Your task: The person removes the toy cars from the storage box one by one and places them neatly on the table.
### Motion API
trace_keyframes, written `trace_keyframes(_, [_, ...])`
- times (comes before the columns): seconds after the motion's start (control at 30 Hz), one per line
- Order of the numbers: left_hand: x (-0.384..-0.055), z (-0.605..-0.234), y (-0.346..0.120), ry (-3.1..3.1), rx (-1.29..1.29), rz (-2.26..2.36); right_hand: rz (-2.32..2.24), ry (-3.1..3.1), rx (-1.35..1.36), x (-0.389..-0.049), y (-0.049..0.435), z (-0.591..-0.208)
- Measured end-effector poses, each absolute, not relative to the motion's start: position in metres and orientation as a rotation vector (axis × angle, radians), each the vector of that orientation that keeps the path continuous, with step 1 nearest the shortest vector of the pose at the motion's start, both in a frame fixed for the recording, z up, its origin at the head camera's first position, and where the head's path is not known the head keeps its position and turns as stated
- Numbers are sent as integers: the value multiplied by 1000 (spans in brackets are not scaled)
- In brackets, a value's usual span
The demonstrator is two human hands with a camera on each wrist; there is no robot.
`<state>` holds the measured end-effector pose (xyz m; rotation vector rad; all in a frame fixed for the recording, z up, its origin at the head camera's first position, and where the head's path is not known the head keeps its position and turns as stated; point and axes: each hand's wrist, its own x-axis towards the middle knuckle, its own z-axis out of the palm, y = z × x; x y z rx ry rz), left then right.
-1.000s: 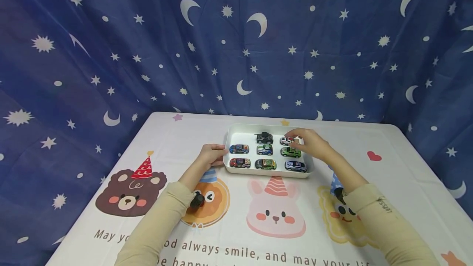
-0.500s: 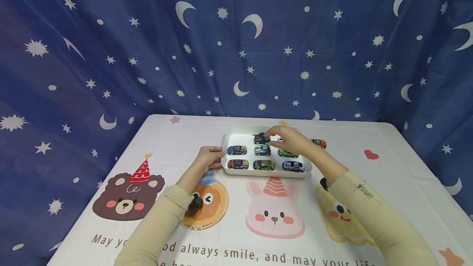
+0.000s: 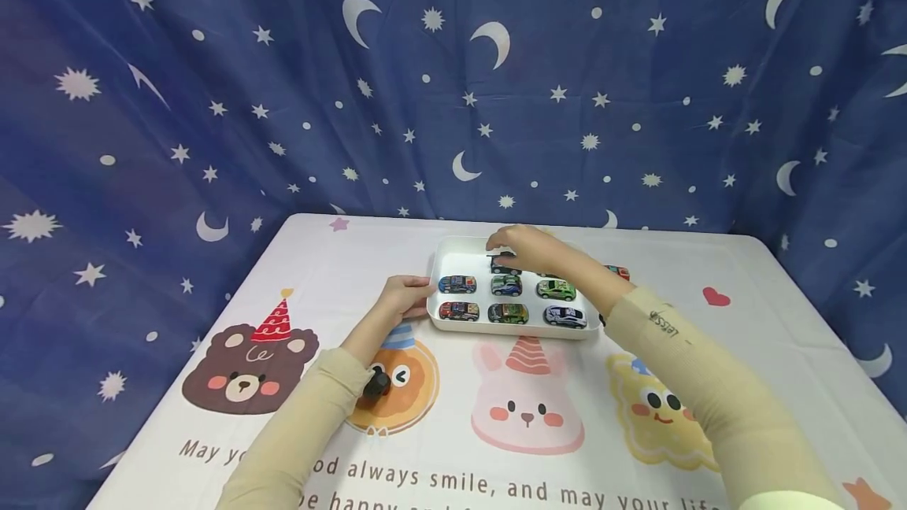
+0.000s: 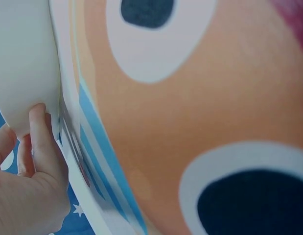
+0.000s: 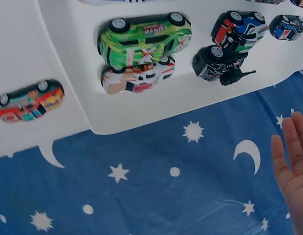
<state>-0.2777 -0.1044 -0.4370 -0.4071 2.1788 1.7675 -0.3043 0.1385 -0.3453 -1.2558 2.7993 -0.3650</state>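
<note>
My left hand (image 3: 407,297) holds the left end of a shallow white tray (image 3: 453,250), fingers and thumb at its wall; the left wrist view shows this grip on the tray wall (image 4: 26,58). My right hand (image 3: 527,249) is over the tray's back row and partly covers a black toy tank (image 3: 505,266). In the right wrist view, its fingers (image 5: 291,139) look straight, apart from the tank (image 5: 220,66). Several toy cars stand in rows in the tray, among them a green car (image 3: 556,290) and a white-and-red car (image 5: 136,77).
A red toy car (image 5: 31,101) stands on the table outside the tray's right end, partly behind my right arm in the head view. The white printed tablecloth (image 3: 397,250) covers the table. A blue starry curtain (image 3: 397,116) hangs behind its back edge.
From the white-and-red car at the back right, my right hand has moved left to the black tank. The red car outside the tray has come into view. My left hand stays at the tray.
</note>
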Motion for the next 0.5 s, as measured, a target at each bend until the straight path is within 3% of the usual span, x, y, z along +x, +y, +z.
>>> trace_keyframes(0.5, [-278, -435, -102, 2168, -430, 1788, -380, 2680, -1260, -326, 98, -356])
